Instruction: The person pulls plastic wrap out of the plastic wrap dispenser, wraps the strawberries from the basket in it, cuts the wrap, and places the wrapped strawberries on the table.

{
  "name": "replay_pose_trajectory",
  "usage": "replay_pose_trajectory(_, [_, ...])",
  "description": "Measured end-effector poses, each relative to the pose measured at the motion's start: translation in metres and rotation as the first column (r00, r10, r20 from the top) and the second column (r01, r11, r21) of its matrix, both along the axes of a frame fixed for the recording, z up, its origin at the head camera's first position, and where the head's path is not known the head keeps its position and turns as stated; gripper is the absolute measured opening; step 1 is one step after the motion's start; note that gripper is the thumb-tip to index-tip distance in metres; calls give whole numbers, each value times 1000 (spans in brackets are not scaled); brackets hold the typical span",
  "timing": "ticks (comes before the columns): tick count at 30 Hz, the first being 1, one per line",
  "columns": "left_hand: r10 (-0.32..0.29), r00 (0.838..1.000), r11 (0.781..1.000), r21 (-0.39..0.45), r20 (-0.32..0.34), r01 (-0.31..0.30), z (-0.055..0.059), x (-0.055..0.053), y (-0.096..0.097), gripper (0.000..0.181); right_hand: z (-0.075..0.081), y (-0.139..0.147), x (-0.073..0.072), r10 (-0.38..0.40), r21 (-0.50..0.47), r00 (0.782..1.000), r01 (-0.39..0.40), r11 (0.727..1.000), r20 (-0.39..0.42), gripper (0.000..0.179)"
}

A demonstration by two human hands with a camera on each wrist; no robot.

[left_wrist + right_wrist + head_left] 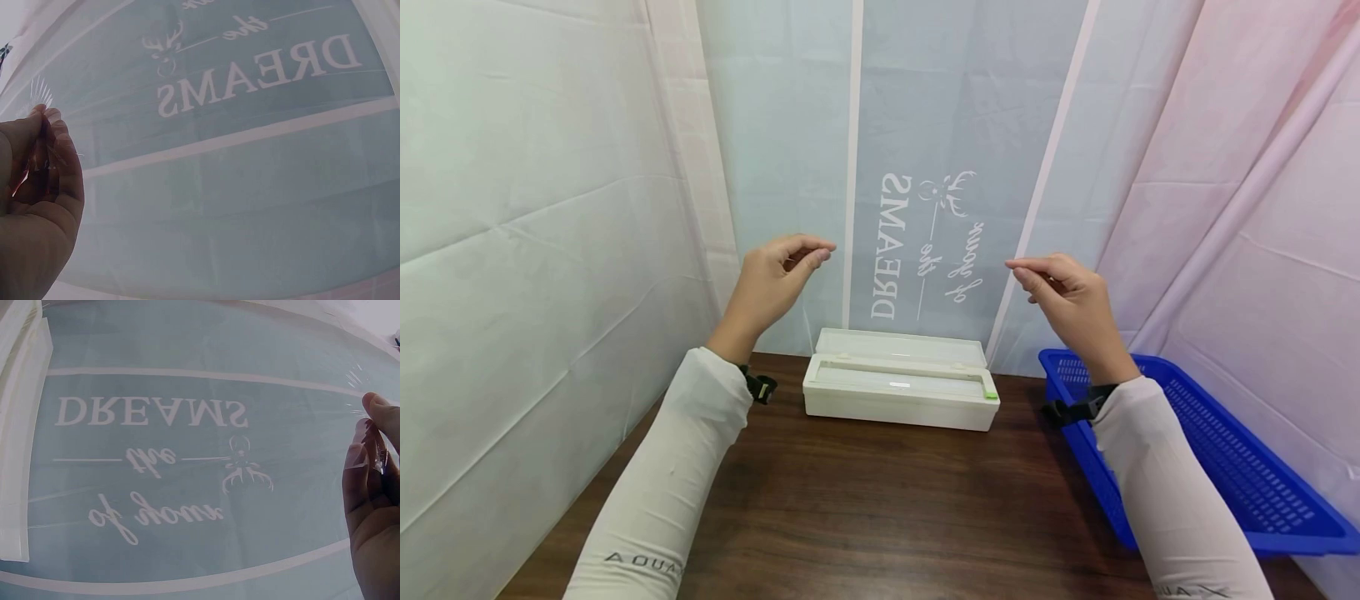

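Observation:
A sheet of clear cling film (42,94) stretches between both raised hands, nearly invisible except for the creases fanning out from the fingertips. My left hand (772,279) pinches one corner between thumb and fingers. The opposite corner is pinched by my right hand (1070,302), where creases in the film also show in the right wrist view. Below and between the hands, a white cling film dispenser box (898,407) sits on the table with its lid (901,346) raised at the back. A small green cutter slider (991,395) is at the box's right end.
A blue plastic basket (1247,450) stands on the right side of the dark wooden table (880,500), partly behind the right forearm. A printed curtain (962,100) hangs behind the box, and pale cloth walls (535,208) close in both sides.

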State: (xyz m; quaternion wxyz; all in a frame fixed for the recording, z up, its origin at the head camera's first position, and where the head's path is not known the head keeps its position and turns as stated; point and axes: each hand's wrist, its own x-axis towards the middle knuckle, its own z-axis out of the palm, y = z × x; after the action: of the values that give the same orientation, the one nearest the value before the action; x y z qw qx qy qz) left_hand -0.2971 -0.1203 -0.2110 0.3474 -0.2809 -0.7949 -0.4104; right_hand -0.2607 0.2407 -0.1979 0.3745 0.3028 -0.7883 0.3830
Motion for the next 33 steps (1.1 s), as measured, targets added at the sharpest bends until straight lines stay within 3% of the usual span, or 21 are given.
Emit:
replay_pose_trajectory(15, [11,1000,1000,8,-23,-11,-2,4,-2,21,-2,-2,9,49,5,999,-49,999,-19,19])
replay_pose_trajectory(27, [71,998,997,36,1,-70,-6,10,-5,24,-2,1,15,-45,-31,998,47,998,40,17])
replay_pose_trajectory(33, [13,999,999,46,32,-14,-7,16,-7,25,-4,6,20,-9,-39,996,13,999,94,15])
